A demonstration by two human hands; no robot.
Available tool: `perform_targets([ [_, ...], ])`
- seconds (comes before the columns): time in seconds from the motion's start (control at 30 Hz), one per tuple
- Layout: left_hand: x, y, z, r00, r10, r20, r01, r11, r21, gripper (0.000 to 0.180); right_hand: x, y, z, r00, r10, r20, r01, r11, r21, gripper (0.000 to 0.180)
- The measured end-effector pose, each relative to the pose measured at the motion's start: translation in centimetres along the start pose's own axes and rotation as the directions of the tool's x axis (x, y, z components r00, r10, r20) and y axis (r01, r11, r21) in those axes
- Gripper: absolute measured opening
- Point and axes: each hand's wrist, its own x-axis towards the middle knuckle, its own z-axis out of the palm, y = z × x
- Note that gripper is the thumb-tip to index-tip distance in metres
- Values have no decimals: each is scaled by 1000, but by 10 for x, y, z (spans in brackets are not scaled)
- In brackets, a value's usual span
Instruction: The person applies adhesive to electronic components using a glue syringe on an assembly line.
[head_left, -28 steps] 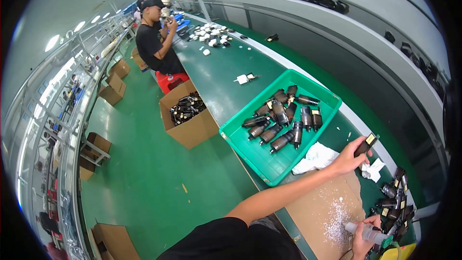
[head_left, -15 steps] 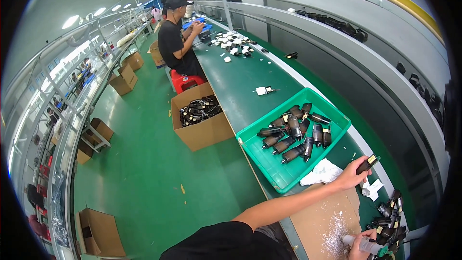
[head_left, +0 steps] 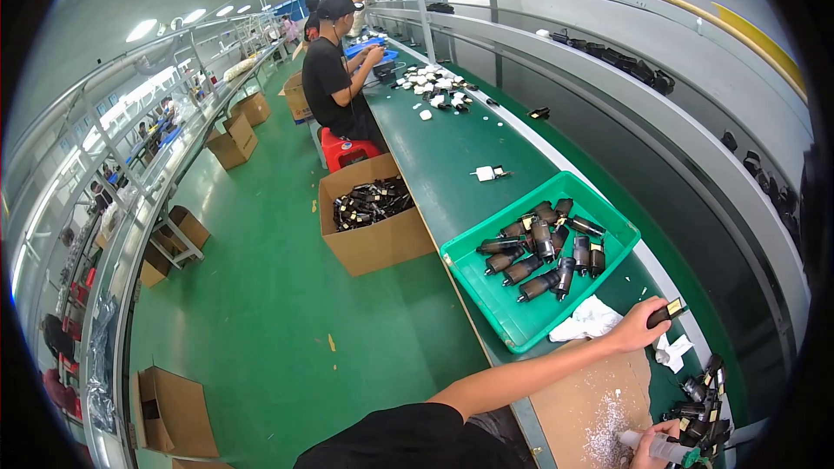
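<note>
two hands busy: left hand (head_left: 638,327) grips black-gold part (head_left: 667,311); right hand (head_left: 653,443) clutches small bottle (head_left: 647,445).

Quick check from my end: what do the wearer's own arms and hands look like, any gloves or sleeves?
Both hands are bare, no gloves. The left hand sits at the end of a long forearm, uncovered from wrist to elbow, coming out of a black short sleeve. Only part of the right hand shows at the lower edge. No watch or rings visible.

Hands at the green counter (head_left: 452,165)
Left hand (head_left: 638,327) grips a small black part (head_left: 666,312) beside the green tray (head_left: 512,321); right hand (head_left: 658,443) holds a pale bottle (head_left: 647,445).
</note>
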Motion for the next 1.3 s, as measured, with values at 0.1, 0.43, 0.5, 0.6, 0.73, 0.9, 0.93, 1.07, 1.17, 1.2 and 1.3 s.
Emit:
perform_targets([
  [0.1,-3,12,-2,996,-15,84,10,998,61,29,-10,-9,10,997,-56,62,57,998,-24,13],
  [0.43,-54,12,-10,924,-115,365,-175,721,670,46,-50,-49,52,974,178,-142,-223,870,-439,31],
  [0.5,-56,16,-7,951,-47,305,-192,686,702,48,-60,-46,48,946,305,-115,-320,936,-150,31],
  [0.6,-60,35,-14,974,34,222,-188,664,723,48,-68,-38,37,926,364,-103,-361,931,53,30],
  [0.73,-76,78,-40,967,39,251,-196,743,640,44,-82,-45,50,952,300,-61,-305,916,-260,40],
  [0.9,-100,141,-70,955,121,270,-252,810,530,34,-71,-31,31,921,367,-130,-367,708,-603,45],
  [0.93,-104,152,-80,947,128,294,-269,816,511,31,-61,-7,14,938,304,-168,-344,747,-569,46],
  [1.07,-102,206,-129,923,97,374,-275,844,460,29,-54,3,-15,819,555,147,-568,821,65,53],
  [1.17,-90,270,-147,943,243,227,-331,756,565,31,-67,-14,-21,795,487,362,-601,718,352,67],
  [1.2,-94,285,-156,916,365,167,-377,641,668,32,-72,-25,-1,790,563,243,-613,725,312,61],
  [1.3,-132,355,-211,791,550,267,-455,238,858,54,-105,-80,90,968,42,248,19,970,-241,39],
])
